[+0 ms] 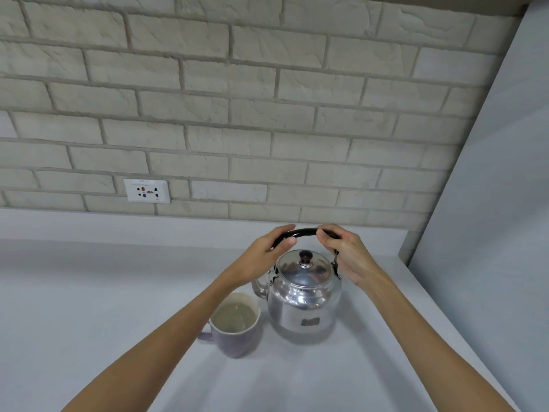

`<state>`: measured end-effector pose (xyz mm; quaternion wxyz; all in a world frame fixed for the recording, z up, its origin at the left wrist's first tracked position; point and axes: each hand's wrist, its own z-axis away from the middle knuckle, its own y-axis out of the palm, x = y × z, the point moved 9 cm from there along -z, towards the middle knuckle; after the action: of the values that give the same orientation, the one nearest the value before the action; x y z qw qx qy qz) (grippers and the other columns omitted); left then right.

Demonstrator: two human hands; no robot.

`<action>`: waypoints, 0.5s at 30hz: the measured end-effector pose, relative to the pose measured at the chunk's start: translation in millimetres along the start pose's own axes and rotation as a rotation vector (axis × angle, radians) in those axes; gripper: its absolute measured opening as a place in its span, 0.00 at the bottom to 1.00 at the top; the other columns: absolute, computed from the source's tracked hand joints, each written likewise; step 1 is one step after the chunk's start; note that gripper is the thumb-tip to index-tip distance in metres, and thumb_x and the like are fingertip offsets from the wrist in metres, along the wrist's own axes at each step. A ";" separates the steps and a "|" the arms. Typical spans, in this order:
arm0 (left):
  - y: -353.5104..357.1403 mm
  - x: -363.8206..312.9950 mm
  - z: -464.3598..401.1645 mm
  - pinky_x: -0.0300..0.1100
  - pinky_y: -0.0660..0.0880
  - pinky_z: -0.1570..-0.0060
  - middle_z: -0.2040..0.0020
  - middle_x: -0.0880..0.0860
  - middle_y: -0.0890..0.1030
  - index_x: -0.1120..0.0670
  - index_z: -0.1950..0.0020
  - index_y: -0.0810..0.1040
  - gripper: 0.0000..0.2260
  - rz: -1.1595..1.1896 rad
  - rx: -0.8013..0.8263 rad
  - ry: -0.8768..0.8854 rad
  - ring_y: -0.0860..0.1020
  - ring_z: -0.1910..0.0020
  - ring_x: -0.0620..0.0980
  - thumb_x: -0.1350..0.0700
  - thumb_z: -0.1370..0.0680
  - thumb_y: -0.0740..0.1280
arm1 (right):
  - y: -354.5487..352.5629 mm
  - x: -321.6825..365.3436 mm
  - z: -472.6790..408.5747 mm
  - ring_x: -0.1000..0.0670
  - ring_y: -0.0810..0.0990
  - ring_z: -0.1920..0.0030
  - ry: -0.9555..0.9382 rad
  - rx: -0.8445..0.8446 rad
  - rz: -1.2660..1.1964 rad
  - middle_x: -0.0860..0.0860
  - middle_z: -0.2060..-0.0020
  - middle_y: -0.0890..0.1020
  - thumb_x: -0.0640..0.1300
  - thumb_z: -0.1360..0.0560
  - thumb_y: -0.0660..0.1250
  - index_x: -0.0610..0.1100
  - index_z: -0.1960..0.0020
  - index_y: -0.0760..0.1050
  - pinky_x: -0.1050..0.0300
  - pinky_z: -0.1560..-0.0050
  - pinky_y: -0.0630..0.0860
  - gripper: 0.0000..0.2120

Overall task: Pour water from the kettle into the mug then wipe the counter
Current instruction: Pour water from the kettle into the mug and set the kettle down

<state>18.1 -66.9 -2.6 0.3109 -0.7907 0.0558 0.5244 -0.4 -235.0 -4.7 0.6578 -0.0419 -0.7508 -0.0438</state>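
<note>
A shiny steel kettle (pixel 303 304) with a black lid knob stands upright on the pale counter (pixel 89 292), its spout pointing left. Both hands hold its black arched handle (pixel 306 232): my left hand (pixel 264 257) grips the left end, my right hand (pixel 347 257) grips the right end. A lilac mug (pixel 237 337) stands just left of the kettle in front of the spout, its handle turned left, with water inside. My left forearm passes over the mug's left side. No cloth is in view.
A brick-patterned wall (pixel 237 114) with a white power socket (pixel 147 190) runs behind the counter. A plain grey side panel (pixel 490 203) closes off the right, close to the kettle.
</note>
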 end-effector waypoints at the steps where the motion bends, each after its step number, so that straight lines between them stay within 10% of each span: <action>1: 1.6 5.7 -5.4 0.47 0.73 0.36 0.38 0.54 0.78 0.50 0.29 0.67 0.22 0.012 -0.011 -0.010 0.76 0.39 0.50 0.45 0.21 0.59 | -0.4 -7.7 -5.1 0.55 0.79 0.49 0.008 -0.009 -0.003 0.57 0.60 0.84 0.42 0.26 0.71 0.48 0.54 0.83 0.62 0.46 0.72 0.03; 15: -4.8 53.2 -52.8 0.47 0.72 0.44 0.56 0.54 0.78 0.60 0.38 0.76 0.12 0.017 -0.082 -0.084 0.76 0.55 0.49 0.61 0.19 0.59 | -2.5 -68.8 -64.2 0.50 0.77 0.50 0.100 -0.062 -0.045 0.49 0.55 0.81 0.38 0.25 0.70 0.42 0.52 0.81 0.59 0.45 0.72 0.03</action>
<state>85.7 -79.4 -32.9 0.2759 -0.7796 0.0278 0.5615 71.5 -245.6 -64.6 0.6916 -0.0429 -0.7161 -0.0838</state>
